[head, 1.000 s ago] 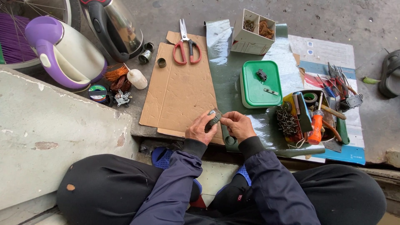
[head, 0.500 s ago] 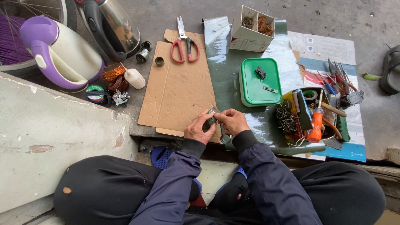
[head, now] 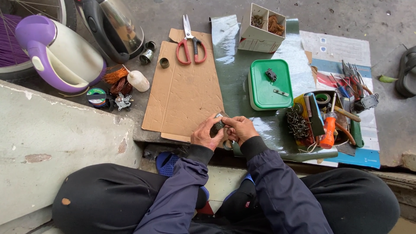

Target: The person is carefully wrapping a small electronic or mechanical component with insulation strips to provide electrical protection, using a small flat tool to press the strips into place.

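Note:
My left hand (head: pixel 205 134) and my right hand (head: pixel 239 128) meet over the near edge of a flat cardboard sheet (head: pixel 184 91). Together they pinch a small dark metal part (head: pixel 217 125), the fingertips of both hands closed on it. Just below the hands lies a grey tool handle (head: pixel 236 148), partly hidden by my right wrist. My dark sleeves and knees fill the bottom of the view.
Red-handled scissors (head: pixel 190 43) lie at the cardboard's far end. A green lidded box (head: pixel 270 84) with small parts on top sits right of it, then a tray of tools (head: pixel 329 119). A purple-and-white kettle (head: pixel 56 54), copper wire (head: pixel 115 76) and a partitioned carton (head: pixel 263 24) stand farther off.
Both hands stay together on the small part and turn it slightly. The view has shifted a little; nothing else moved.

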